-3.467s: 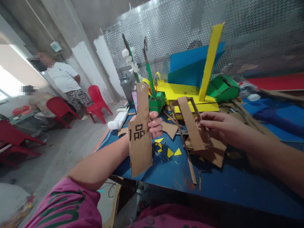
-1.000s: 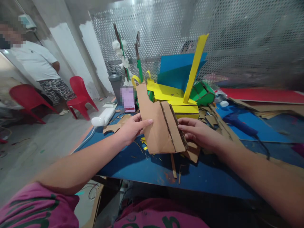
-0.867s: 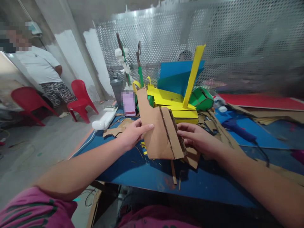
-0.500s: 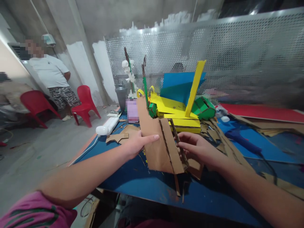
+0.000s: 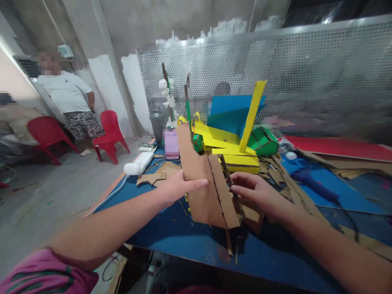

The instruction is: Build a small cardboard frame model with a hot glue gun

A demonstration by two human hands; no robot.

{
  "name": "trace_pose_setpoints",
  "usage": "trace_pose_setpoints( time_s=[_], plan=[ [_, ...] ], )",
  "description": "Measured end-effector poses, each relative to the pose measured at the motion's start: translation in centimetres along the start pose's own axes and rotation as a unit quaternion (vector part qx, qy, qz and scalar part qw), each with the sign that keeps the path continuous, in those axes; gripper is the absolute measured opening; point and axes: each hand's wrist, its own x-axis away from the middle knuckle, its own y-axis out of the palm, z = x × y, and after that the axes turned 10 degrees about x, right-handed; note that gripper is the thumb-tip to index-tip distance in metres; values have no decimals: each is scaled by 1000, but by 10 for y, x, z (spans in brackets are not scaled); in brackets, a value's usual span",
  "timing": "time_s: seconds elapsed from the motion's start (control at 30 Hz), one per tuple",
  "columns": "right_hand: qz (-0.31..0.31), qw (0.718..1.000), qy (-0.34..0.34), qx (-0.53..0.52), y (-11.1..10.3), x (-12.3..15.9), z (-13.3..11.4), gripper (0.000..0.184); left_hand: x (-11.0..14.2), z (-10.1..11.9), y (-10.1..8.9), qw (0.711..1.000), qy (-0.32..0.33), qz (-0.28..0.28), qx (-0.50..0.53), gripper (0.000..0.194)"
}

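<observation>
On my feed, the desk (image 5: 183, 245) has a blue top, with a white power strip (image 5: 139, 163) along its left edge and a dark lidded cup (image 5: 157, 124) upright near the far left corner. I can see brown cardboard scraps (image 5: 151, 178) beside the power strip, a yellow cardboard structure (image 5: 241, 164) towards the back, a brighter blue sheet (image 5: 352, 200) to the right, and a thin cardboard strip (image 5: 229, 243) near the front edge.
</observation>
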Motion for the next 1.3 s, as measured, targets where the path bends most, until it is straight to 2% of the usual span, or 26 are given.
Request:
trace_pose_setpoints(
  time_s=[0.2, 0.47, 0.63, 0.77, 1.3],
  plan=[
    [-2, 1000, -3, -7, -2, -3, 4, 55, 2, 3, 3, 1000, -7, 6, 10, 74],
    [-4, 1000, 8, -20, 0, -2, 5, 53, -1, -4, 1, 997, -52, 13, 58, 70],
    [13, 1000, 20, -10, 1, -2, 1, 56, -4, -6, 0, 991, -91, 36, 90, 76],
    [-6, 1000, 26, -14, 1, -3, 2, 57, -6, -6, 1, 986, -120, 37, 106, 82],
    [-4, 999, 38, -2, 1, -6, 5, 59, -4, -6, 2, 980, -130, 63, 140, 71]
  ],
)
